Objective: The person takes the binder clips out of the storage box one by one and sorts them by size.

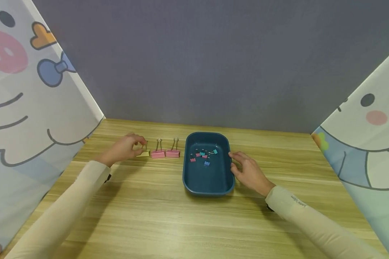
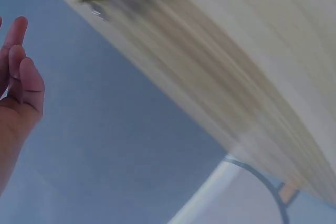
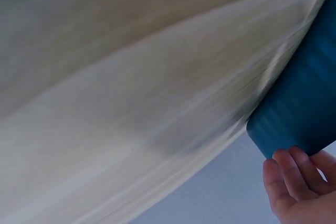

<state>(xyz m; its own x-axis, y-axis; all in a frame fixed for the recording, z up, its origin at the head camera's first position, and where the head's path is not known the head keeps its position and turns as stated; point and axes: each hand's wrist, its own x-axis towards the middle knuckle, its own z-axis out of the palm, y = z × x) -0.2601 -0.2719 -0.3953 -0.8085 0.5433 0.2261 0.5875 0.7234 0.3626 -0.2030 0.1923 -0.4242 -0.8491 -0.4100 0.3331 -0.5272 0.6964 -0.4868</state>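
Note:
My left hand (image 1: 126, 147) reaches over a yellow binder clip (image 1: 144, 154) at the left end of a short row. Thumb and forefinger are beside its upright wire handles. In the left wrist view that clip appears blurred and apart from the visible fingers (image 2: 32, 85). Beside it stand a pink binder clip (image 1: 158, 154) and a second pink binder clip (image 1: 173, 154), wire handles up. My right hand (image 1: 249, 172) touches the right side of a dark blue tray (image 1: 209, 183), fingertips against its outer wall. Inside lie several small binder clips (image 1: 207, 163), pink, teal and blue.
The wooden table (image 1: 142, 219) ends at a grey back panel (image 1: 197, 64). Cartoon-printed panels stand along the left (image 1: 29, 108) and right (image 1: 372, 144) sides. The tray stands right of the clip row.

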